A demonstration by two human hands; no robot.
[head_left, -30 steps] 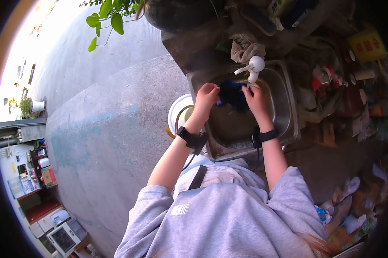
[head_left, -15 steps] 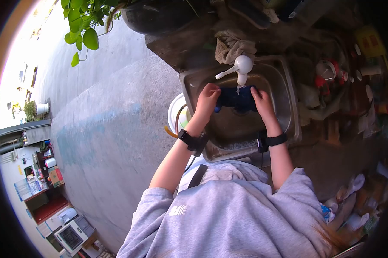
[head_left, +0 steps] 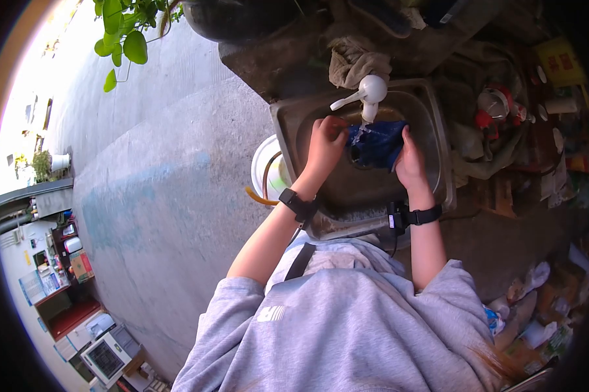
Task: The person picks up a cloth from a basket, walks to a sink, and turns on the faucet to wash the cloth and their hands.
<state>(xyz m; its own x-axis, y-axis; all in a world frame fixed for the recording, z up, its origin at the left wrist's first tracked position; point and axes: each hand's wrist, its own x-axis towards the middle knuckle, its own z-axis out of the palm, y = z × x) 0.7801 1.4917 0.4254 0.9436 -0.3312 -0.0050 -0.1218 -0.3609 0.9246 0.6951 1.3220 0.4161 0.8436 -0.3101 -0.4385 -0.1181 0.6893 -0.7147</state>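
Note:
A wet dark-blue cloth (head_left: 380, 145) is stretched between my two hands over the metal sink (head_left: 346, 210). Water from the white tap (head_left: 371, 98) runs onto the cloth. My left hand (head_left: 328, 138) pinches the cloth's left end, fingers curled. At the opposite end my right hand (head_left: 410, 160) grips the edge, its thumb on top and the other fingers partly hidden behind the fabric. Both hands are just below the spout, above the basin floor.
A beige rag (head_left: 353, 62) lies behind the tap. Left of the sink stands a white bucket (head_left: 265, 163) with a yellowish hose (head_left: 261, 197). Red-and-clear items (head_left: 493, 108) sit to the right. A leafy plant (head_left: 121, 39) hangs at the upper left.
The cloth has turned and shifted right, showing a brighter blue side under the water. My left hand has moved right and my right hand slightly right and down.

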